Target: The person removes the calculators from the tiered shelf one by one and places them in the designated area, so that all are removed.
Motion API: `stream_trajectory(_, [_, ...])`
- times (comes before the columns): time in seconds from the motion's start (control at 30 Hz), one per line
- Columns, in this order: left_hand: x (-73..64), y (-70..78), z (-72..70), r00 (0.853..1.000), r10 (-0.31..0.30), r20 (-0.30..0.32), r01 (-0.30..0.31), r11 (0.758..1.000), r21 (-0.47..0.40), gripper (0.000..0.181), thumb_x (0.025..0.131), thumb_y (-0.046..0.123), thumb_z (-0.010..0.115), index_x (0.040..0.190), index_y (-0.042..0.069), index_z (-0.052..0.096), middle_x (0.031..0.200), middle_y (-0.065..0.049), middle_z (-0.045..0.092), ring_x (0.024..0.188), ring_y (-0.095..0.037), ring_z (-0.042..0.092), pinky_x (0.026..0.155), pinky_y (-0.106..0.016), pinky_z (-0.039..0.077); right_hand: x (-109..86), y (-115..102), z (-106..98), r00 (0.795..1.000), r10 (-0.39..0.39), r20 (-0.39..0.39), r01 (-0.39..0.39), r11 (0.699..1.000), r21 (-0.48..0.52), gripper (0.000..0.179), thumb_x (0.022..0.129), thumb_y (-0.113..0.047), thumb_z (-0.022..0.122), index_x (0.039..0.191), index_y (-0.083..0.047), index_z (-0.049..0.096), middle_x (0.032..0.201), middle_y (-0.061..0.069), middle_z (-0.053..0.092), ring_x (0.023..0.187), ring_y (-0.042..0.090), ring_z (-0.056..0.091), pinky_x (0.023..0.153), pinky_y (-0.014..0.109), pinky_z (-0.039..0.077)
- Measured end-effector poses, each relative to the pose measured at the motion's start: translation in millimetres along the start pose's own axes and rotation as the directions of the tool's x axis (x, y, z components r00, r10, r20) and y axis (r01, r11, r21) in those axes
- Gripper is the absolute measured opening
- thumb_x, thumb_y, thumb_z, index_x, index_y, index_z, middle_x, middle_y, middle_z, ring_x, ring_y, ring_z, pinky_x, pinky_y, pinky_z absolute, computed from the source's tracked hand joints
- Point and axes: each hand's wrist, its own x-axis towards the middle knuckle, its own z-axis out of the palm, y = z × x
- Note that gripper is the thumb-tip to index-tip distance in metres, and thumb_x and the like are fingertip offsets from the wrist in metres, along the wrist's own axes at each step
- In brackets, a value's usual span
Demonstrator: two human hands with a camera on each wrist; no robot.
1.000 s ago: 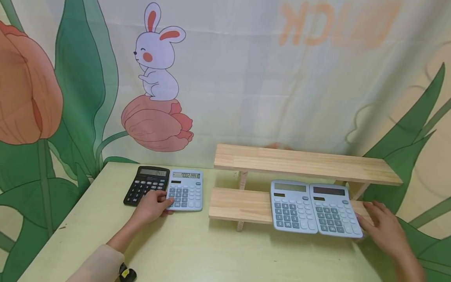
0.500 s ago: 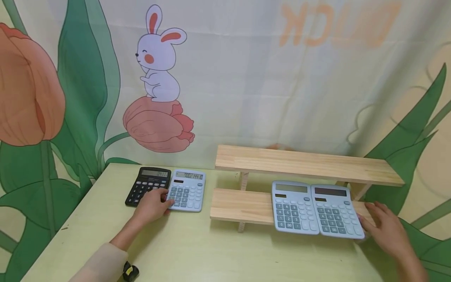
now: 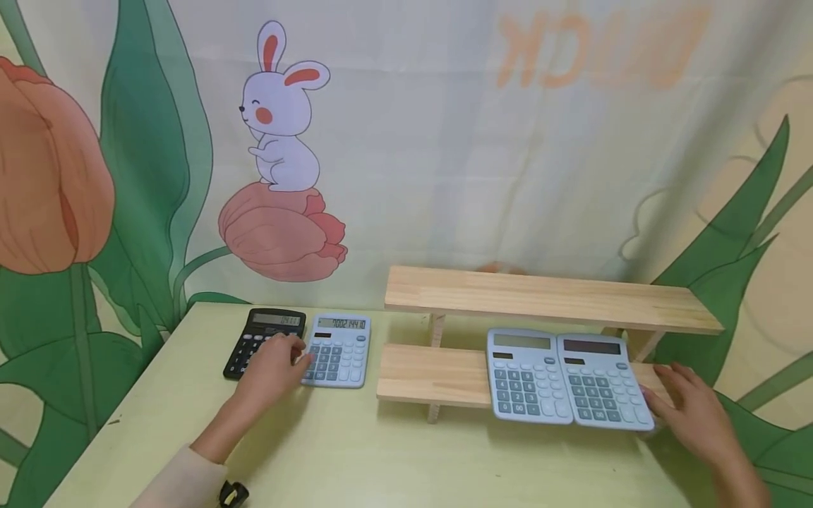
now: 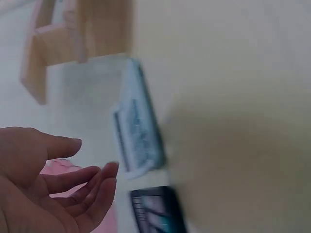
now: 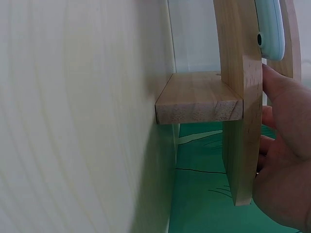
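Observation:
My left hand (image 3: 269,368) hovers over the gap between a black calculator (image 3: 238,358) and a light blue calculator (image 3: 346,356) lying side by side on the table. In the left wrist view, thumb and loosely bent fingers (image 4: 104,189) stand apart with nothing between them. My right hand (image 3: 695,413) rests at the right end of the lower wooden shelf (image 3: 432,374), thumb by the edge of a light blue calculator (image 3: 603,388). Another light blue calculator (image 3: 527,381) leans close beside that one on the shelf. The right wrist view has the fingers partly hidden behind the board (image 5: 250,121).
An upper wooden shelf board (image 3: 546,293) runs behind and above the lower one. A small black object with a yellow mark (image 3: 233,494) lies near my left sleeve. A curtain printed with a rabbit (image 3: 279,127) and tulips hangs behind the table (image 3: 381,466).
My left hand, earlier at the lower left corner of the light blue table calculator, has lifted off it slightly. My right hand stays in place. The head view has tilted a little.

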Motion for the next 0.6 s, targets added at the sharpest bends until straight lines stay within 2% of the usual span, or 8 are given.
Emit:
stream_trajectory(0.13, [-15.4, 23.8, -16.2, 0.995, 0.077, -0.060, -0.080, 0.996, -0.044, 0.032, 0.100, 0.020, 0.073, 0.121, -0.004, 0.072, 0.103, -0.011, 0.066, 0.092, -0.027, 0.061, 0.080, -0.042, 0.055, 1.3, -1.9, -0.7, 1.000, -0.008, -0.006, 0.008, 1.000, 0.000, 0.062, 0.106, -0.033, 0.064, 0.142, 0.016, 0.050, 0.146, 0.050, 0.037, 0.135, 0.071, 0.031, 0.102, 0.083, 0.027])
stream_trajectory(0.3, [-41.0, 59.6, -18.3, 0.979, 0.171, -0.110, -0.186, 0.971, -0.149, 0.034, 0.101, 0.021, 0.074, 0.127, 0.000, 0.070, 0.117, -0.010, 0.067, 0.109, -0.028, 0.067, 0.094, -0.045, 0.059, 7.4, -3.9, -2.3, 1.000, -0.020, 0.012, 0.020, 1.000, -0.007, 0.062, 0.107, -0.034, 0.062, 0.142, 0.016, 0.049, 0.147, 0.050, 0.035, 0.137, 0.071, 0.029, 0.102, 0.084, 0.027])
stream_trajectory(0.43, [-51.7, 91.3, -7.0, 0.964, 0.248, -0.094, -0.264, 0.927, -0.265, 0.032, 0.100, 0.018, 0.076, 0.127, 0.003, 0.070, 0.116, -0.007, 0.068, 0.110, -0.026, 0.068, 0.095, -0.042, 0.060, 6.9, -2.5, -2.0, 0.999, 0.010, 0.041, -0.009, 1.000, -0.028, 0.066, 0.108, -0.037, 0.061, 0.143, 0.017, 0.047, 0.148, 0.051, 0.034, 0.136, 0.071, 0.028, 0.101, 0.084, 0.027])
stream_trajectory(0.6, [-42.8, 131.3, 10.9, 0.942, 0.332, -0.052, -0.322, 0.850, -0.416, 0.029, 0.102, 0.020, 0.073, 0.126, 0.003, 0.069, 0.115, -0.009, 0.068, 0.108, -0.025, 0.069, 0.095, -0.043, 0.060, 6.1, 0.0, -3.5, 0.999, 0.027, 0.045, -0.025, 0.999, -0.046, 0.067, 0.108, -0.038, 0.060, 0.142, 0.018, 0.046, 0.146, 0.052, 0.033, 0.134, 0.071, 0.030, 0.102, 0.083, 0.028])
